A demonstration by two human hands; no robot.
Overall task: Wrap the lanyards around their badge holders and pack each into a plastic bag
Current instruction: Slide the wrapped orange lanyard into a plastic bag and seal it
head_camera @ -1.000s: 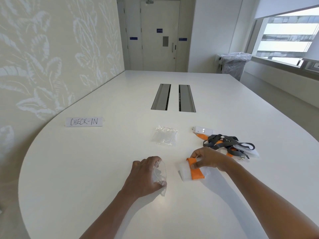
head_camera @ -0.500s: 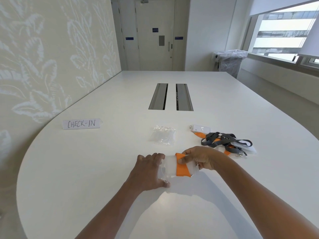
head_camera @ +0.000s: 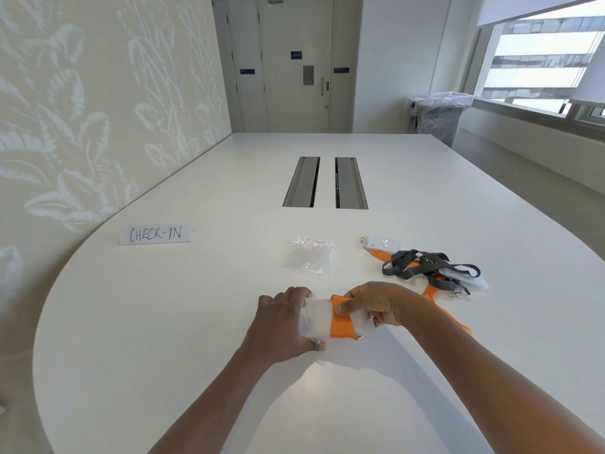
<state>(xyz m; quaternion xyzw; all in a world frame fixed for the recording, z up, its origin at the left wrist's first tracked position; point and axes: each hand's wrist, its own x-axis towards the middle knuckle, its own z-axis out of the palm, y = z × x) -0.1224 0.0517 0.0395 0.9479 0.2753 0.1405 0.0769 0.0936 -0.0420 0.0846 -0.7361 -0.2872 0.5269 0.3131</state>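
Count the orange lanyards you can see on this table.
2, perhaps more hidden. One orange lanyard is wrapped round the badge holder held between both hands. Another orange lanyard runs from the far white badge holder under the grey lanyards.

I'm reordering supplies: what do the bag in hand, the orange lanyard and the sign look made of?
Bag: thin clear plastic film, glossy, crinkled. Orange lanyard: flat matte band, probably woven fabric. Sign: white matte paper or card, handwritten.
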